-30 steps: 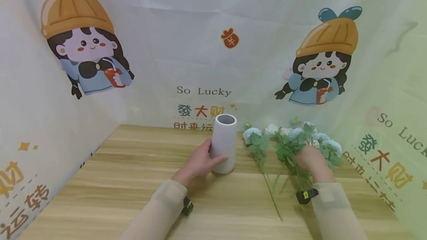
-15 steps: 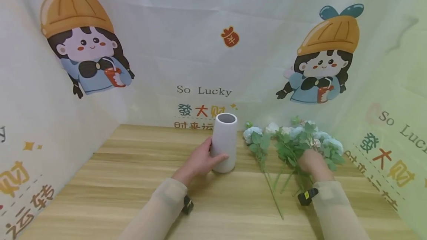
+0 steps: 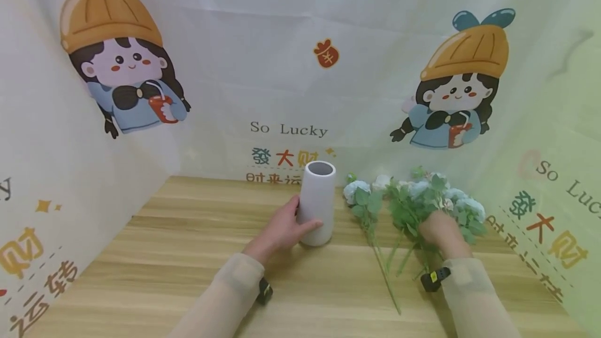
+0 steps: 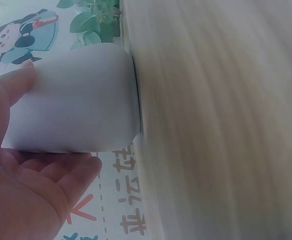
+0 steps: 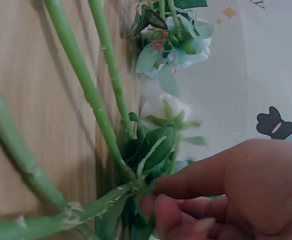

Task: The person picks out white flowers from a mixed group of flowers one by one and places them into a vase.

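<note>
A white, tapered vase point(image 3: 318, 205) stands upright on the table, its round mouth facing up. My left hand point(image 3: 280, 227) grips it from the left, thumb across the front and fingers round the far side; the left wrist view shows the thumb and fingers on opposite sides of the vase point(image 4: 81, 100). To the right lie pale blue and white flowers point(image 3: 418, 190) with green leaves and stems. Among them my right hand point(image 3: 441, 230) pinches a flower stem point(image 5: 98, 205) near its leaves, as the right wrist view shows. The fingertips are partly hidden by leaves.
One flower point(image 3: 358, 194) lies apart, between the vase and the bunch, its long stem pointing towards me. The wooden table point(image 3: 188, 254) meets a printed cloth backdrop point(image 3: 235, 67) at the back and both sides. Black wrist cameras sit on both wrists.
The head view has shifted slightly. My right hand has moved very little among the flowers, and my left hand keeps its grip on the standing vase.
</note>
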Tool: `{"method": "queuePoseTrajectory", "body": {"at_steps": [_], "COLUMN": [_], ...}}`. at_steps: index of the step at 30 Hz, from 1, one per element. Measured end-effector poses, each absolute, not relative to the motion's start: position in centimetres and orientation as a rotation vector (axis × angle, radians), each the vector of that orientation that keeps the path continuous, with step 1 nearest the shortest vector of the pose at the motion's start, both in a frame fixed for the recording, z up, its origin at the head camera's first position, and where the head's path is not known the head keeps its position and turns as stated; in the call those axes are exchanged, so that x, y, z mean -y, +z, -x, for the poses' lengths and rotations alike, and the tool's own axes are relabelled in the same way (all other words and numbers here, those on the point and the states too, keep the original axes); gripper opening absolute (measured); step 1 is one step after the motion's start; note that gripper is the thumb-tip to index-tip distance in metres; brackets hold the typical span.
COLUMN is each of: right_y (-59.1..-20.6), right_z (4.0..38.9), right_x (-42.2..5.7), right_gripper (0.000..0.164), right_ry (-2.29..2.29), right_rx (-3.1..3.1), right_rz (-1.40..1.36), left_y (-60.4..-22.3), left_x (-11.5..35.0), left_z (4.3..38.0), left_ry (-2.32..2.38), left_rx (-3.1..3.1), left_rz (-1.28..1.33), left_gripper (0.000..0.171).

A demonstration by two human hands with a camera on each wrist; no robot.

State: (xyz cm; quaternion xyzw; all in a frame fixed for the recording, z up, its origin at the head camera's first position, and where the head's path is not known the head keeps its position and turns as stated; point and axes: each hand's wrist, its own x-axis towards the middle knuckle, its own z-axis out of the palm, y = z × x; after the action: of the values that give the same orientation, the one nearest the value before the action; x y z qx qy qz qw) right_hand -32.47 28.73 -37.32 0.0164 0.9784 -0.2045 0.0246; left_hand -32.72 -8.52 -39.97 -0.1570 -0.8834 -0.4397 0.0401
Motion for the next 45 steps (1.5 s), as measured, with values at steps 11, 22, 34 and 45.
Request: {"method": "queuePoseTrajectory", "body": {"at_steps": [11, 22, 34, 45], "right_y": [-36.2, -33.7, -31.6, -29.5], "right_z": [32.0, 31.9, 31.1, 29.9], "right_x": [-28.1, -26.7, -24.8, -22.4], "right_gripper": [0.032, 0.023, 0.032, 0.035], "right_ry": [-0.740, -0.706, -0.886, -1.130], "right_rx": [-3.029, -3.069, -3.196, -3.281], "right_rz": [0.047, 0.161, 0.213, 0.293], "left_y": [-40.2, -39.9, -39.8, -39.8], "left_x": [8.3, 8.6, 8.9, 8.7], "left_z": [32.7, 32.5, 32.5, 32.6], "left_ry": [-1.305, -1.314, -1.328, -1.356], "left_rx": [2.729, 2.717, 2.711, 2.715], "left_rz": [0.484, 0.464, 0.470, 0.487], "left_gripper": [0.080, 0.081, 0.083, 0.082]}}
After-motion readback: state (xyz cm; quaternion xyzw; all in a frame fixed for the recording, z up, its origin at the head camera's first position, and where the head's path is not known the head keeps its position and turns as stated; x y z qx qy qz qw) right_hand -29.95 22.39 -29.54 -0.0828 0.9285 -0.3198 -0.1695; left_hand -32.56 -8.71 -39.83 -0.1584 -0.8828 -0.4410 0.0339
